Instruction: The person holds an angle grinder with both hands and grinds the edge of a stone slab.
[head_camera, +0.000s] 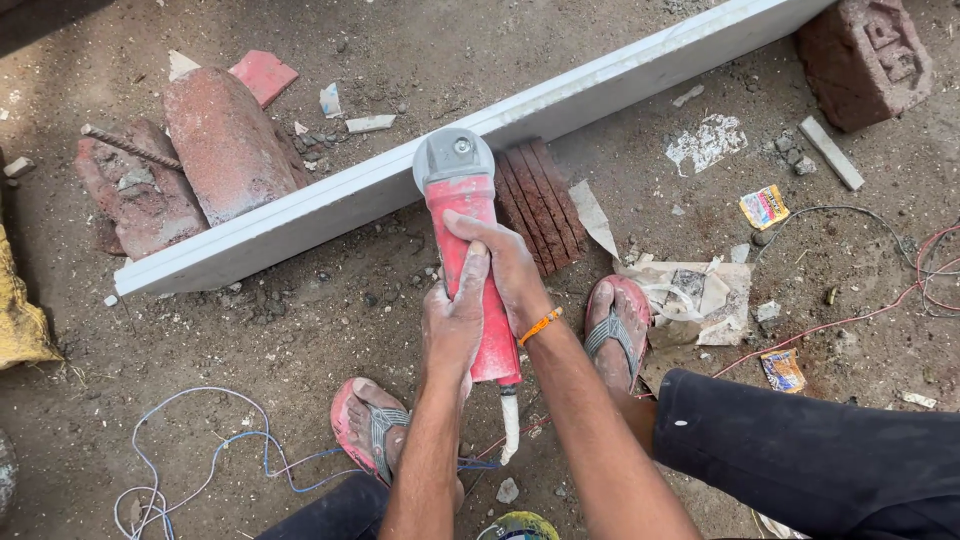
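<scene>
Gripping red angle grinder (470, 260) with both — right hand (510, 270) wrapped nearer disc, left hand (452, 325) clamped behind. Grinder axis points away from me; disc guard meets long white slab (300, 215) lying diagonally across dirt ground — crosswise to tool.

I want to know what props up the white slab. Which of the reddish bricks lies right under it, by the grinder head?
The flat grooved brick beside the red angle grinder; the slab crosses its far end. The rounded bricks sit behind the slab, the stamped one far right.
</scene>
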